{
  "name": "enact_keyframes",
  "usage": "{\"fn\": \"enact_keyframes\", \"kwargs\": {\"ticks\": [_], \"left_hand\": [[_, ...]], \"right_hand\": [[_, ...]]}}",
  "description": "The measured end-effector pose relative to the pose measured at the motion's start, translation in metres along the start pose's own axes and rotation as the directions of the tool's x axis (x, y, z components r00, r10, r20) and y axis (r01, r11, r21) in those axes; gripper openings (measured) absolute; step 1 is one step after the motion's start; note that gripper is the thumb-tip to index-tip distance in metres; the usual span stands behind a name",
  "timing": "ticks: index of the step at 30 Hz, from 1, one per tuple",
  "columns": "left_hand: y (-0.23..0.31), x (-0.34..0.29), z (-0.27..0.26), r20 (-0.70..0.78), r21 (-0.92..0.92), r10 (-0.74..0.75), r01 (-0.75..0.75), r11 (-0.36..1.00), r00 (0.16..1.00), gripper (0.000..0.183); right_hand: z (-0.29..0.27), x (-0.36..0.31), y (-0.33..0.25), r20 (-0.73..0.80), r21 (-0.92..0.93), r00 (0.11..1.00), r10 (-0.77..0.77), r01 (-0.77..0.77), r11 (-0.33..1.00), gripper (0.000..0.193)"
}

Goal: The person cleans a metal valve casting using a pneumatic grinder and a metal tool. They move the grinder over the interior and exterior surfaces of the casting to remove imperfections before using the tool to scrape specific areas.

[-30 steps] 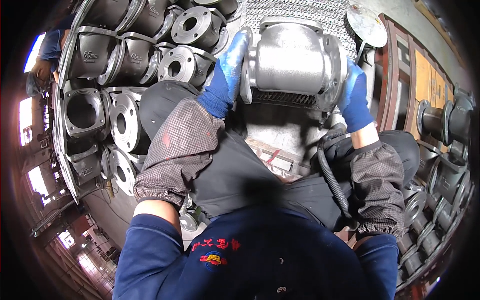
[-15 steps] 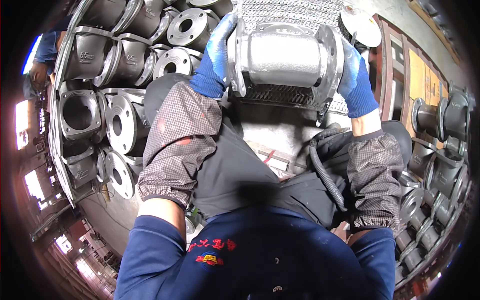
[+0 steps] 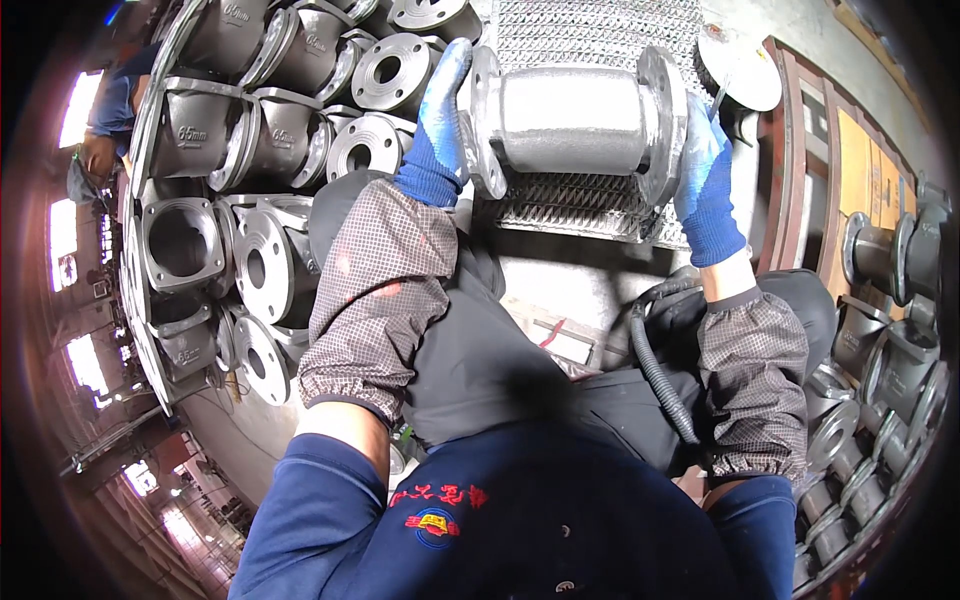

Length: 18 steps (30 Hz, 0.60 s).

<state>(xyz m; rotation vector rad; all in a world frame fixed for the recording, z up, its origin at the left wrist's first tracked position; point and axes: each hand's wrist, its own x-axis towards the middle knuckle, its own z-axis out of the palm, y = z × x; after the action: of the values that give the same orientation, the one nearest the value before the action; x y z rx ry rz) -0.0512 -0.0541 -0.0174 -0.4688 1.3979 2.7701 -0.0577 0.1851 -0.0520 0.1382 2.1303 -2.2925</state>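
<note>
A grey cast-metal flanged valve body [image 3: 572,120] lies on its side between my two gloved hands, over a metal mesh surface [image 3: 600,30]. My left hand [image 3: 440,125], in a blue and white glove, presses on the outside of its left flange. Against the outer face of the right flange lies my right hand [image 3: 703,165], gloved alike, its fingers partly behind the rim. Both forearms reach forward in checked sleeve covers. Whether the body touches the mesh or is held just above it, I cannot tell.
Many similar flanged castings [image 3: 270,265] are stacked at the left. More castings [image 3: 880,370] stand at the far right. Near my right hand are a round white disc [image 3: 738,66] and a reddish-brown frame [image 3: 795,160]. A dark corrugated hose [image 3: 655,370] runs by my right leg.
The valve body has turned between my hands; the raised marks on its upper side are out of sight now. The view has shifted slightly.
</note>
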Motion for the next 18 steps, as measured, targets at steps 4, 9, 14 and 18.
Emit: {"fn": "enact_keyframes", "kwargs": {"ticks": [4, 9, 14, 18], "left_hand": [[-0.004, 0.006, -0.008, -0.035, 0.080, 0.066, -0.063, 0.995, 0.997, 0.040], [-0.003, 0.005, -0.005, -0.095, 0.106, 0.116, -0.106, 0.989, 0.989, 0.041], [-0.012, -0.004, 0.001, 0.035, 0.273, 0.238, -0.239, 0.932, 0.971, 0.044], [-0.015, -0.006, -0.015, 0.116, 0.388, 0.273, -0.296, 0.873, 0.955, 0.043]], "right_hand": [[0.000, 0.001, 0.014, -0.016, -0.143, 0.975, -0.220, 0.215, 0.966, 0.038], [0.002, -0.003, 0.014, -0.031, -0.091, 0.981, -0.190, 0.187, 0.978, 0.033], [-0.004, -0.003, 0.022, -0.071, -0.080, 0.963, -0.259, 0.254, 0.964, 0.034], [-0.014, -0.003, 0.019, -0.109, 0.040, 0.993, -0.048, 0.053, 0.998, 0.037]]}}
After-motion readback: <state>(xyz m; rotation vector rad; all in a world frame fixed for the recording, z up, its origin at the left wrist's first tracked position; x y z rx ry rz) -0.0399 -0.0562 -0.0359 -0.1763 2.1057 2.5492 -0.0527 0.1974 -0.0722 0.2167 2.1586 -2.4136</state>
